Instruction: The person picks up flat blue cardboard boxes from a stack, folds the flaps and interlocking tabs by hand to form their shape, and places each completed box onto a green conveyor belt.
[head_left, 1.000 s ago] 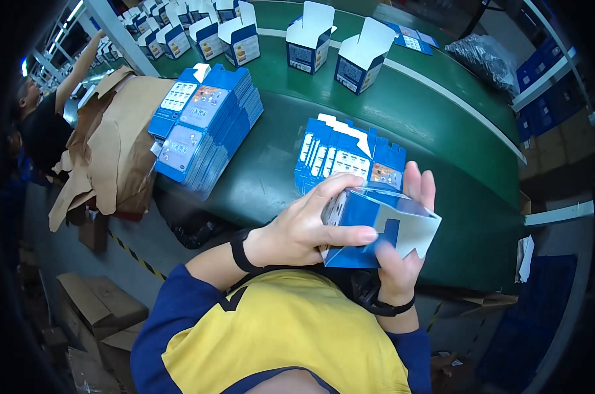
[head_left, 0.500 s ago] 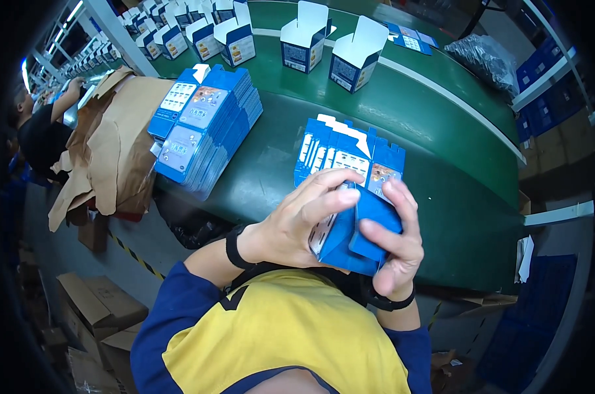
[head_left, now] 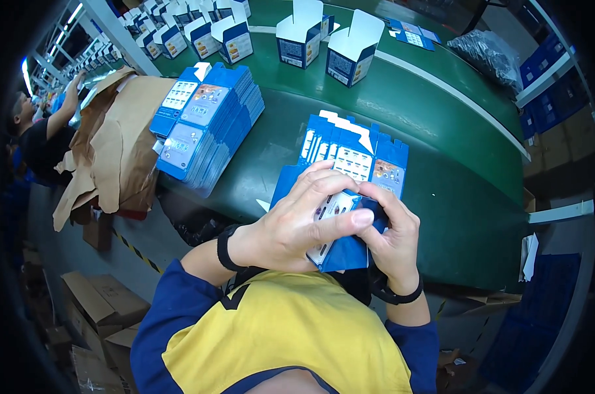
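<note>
Close to my chest, both hands hold a partly folded blue carton with a printed white side panel. My left hand wraps its left side, the thumb lying across the top. From the right, my right hand grips it with bent fingers near the upper edge. The carton's underside and part of its top are hidden by my fingers. Just beyond my hands lies a small fanned pile of flat blue cartons. A taller stack of flat cartons stands to the left on the green table.
Several set-up boxes with raised white flaps stand on the green conveyor at the back. Brown paper covers something at left, with another person beyond. A plastic bag lies at far right. Open cardboard boxes sit lower left.
The carton has turned in my hands, so its printed side now faces up more and a blue flap sticks out left. My left thumb has moved across its top. The other person's arm has risen.
</note>
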A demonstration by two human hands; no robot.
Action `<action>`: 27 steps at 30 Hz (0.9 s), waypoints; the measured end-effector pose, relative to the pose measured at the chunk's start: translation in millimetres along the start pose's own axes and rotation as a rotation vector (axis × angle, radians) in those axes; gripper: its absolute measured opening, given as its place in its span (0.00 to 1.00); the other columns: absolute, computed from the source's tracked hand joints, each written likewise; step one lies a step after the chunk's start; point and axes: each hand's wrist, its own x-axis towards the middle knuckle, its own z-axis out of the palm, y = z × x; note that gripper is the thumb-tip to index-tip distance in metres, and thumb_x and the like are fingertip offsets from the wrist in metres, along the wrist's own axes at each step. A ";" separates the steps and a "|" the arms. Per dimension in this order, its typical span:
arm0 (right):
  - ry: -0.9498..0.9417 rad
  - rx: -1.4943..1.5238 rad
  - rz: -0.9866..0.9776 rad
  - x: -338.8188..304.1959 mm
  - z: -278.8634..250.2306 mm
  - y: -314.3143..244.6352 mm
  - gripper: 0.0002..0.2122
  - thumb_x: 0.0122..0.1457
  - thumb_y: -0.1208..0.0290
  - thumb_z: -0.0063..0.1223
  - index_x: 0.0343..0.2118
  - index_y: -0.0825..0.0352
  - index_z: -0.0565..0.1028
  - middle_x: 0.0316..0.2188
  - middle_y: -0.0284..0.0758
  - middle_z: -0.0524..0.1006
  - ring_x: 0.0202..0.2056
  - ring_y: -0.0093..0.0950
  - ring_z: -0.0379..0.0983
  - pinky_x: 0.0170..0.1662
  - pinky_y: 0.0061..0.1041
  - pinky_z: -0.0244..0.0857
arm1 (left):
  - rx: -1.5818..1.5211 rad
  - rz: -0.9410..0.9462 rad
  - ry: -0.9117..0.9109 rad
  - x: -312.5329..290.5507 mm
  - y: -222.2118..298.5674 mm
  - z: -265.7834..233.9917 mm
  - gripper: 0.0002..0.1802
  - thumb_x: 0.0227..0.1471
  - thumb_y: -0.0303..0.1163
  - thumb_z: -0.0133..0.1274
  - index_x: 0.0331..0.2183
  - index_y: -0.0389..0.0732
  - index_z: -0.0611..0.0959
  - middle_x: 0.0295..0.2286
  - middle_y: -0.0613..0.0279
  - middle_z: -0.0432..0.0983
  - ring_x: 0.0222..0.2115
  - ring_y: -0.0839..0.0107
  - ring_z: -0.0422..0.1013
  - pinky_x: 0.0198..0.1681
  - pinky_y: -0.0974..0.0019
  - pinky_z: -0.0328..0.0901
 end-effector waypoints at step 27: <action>0.123 0.207 0.305 122.1 -75.9 97.6 0.55 0.39 0.71 0.67 0.62 0.69 0.33 0.57 0.49 0.57 0.53 0.38 0.62 0.54 0.31 0.59 | 0.679 -0.349 -0.122 -5.5 -87.0 -13.3 0.46 0.44 0.36 0.59 0.60 0.53 0.52 0.52 0.47 0.61 0.56 0.49 0.55 0.55 0.44 0.53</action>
